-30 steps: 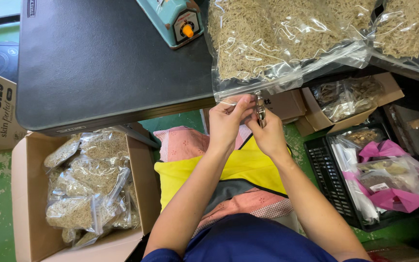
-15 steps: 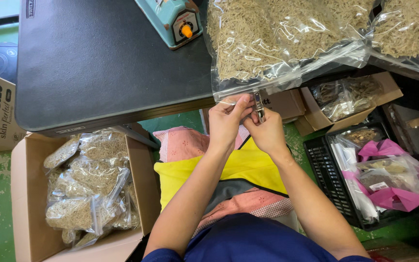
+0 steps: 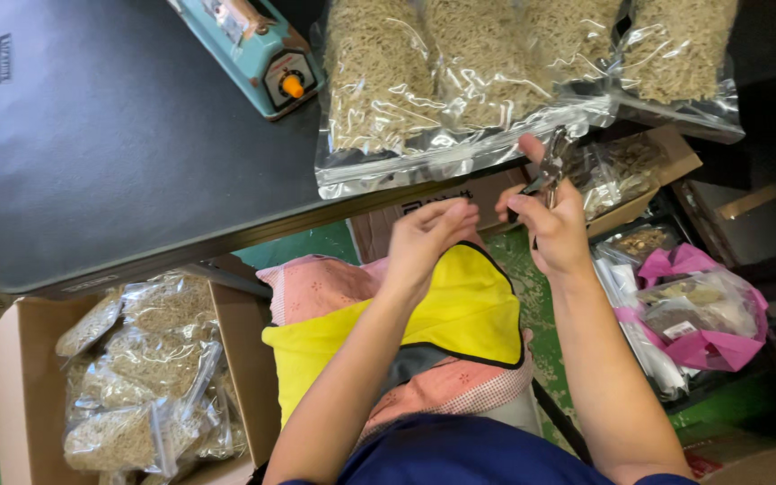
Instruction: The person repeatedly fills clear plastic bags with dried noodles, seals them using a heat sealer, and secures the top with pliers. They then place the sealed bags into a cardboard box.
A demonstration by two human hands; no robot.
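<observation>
**Small metal tool held under the counter edge**

Below the edge of the dark counter (image 3: 119, 153), my right hand (image 3: 554, 229) holds a small metal tool (image 3: 550, 166); it looks like scissors or a clip, but I cannot tell which. My right fingers (image 3: 521, 205) are closed around its handle, and its tip points up to the lower edge of a clear bag of dry brown strands (image 3: 442, 90) that lies on the counter. My left hand (image 3: 428, 238) is just beside the right one, not touching it. Its fingers are curled close together, and I cannot tell if they pinch something. A teal heat sealer with an orange knob (image 3: 267, 58) stands on the counter to the left. On the floor, a cardboard box (image 3: 24, 395) holds more filled bags (image 3: 150, 368).
</observation>
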